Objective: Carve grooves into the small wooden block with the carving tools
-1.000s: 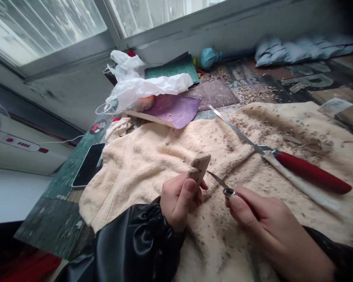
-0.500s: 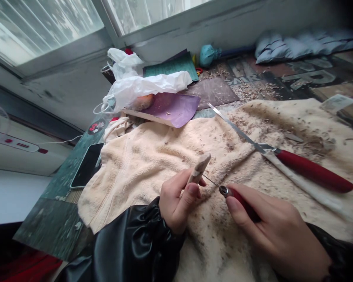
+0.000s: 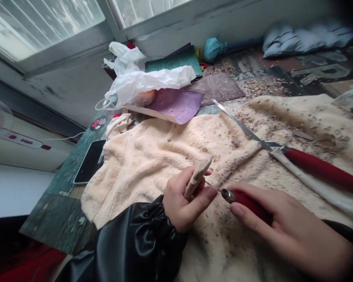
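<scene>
My left hand [image 3: 186, 199] is closed around a small pale carved piece of wood [image 3: 198, 176], which stands tilted up out of the fist. In my right hand [image 3: 276, 219] is a carving knife [image 3: 250, 203] with a red handle and a metal collar. Its thin blade points left toward the wood, and the tip is hidden behind my left thumb and the piece. Both hands are above a cream towel [image 3: 141, 156] strewn with wood shavings. A saw with a red handle [image 3: 323, 168] lies on the towel beyond my right hand.
A phone [image 3: 90, 162] lies at the left table edge, near a fan [image 3: 20, 139]. Behind the towel are a white plastic bag [image 3: 161, 78], purple sandpaper [image 3: 185, 103] and a green sheet [image 3: 179, 60]. Shavings [image 3: 264, 86] cover the table at the back right.
My left thumb has stretched toward the knife and the wood has tilted more to the right. My right hand has shifted slightly right. The whole view has moved a little.
</scene>
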`<state>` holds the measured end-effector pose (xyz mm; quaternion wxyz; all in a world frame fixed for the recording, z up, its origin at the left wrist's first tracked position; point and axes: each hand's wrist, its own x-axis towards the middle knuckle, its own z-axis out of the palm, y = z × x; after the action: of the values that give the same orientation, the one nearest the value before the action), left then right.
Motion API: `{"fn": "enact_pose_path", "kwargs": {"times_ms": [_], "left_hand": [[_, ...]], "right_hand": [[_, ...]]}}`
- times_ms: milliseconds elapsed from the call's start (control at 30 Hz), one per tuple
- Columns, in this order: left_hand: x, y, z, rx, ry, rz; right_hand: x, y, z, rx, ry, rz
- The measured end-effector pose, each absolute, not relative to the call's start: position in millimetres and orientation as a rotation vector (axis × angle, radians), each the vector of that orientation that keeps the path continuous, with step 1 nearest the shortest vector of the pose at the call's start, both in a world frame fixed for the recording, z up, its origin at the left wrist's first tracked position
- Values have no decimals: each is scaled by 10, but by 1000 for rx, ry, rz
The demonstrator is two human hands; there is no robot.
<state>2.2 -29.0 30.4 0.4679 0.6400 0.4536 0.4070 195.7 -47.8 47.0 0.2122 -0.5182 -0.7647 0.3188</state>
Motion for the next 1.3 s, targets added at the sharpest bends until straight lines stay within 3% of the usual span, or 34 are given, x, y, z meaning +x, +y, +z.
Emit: {"fn": "enact_pose_path", "kwargs": {"times_ms": [367, 900, 1300], "left_hand": [[27, -266, 331, 1655, 1125, 950], [43, -263, 345, 1768, 1206, 938], [36, -275, 310, 1678, 1233, 909]], "right_hand": [[1960, -519, 389, -1401, -2149, 1275], [1879, -600, 323, -1673, -2134, 885], [1854, -497, 363, -1499, -2133, 846]]}}
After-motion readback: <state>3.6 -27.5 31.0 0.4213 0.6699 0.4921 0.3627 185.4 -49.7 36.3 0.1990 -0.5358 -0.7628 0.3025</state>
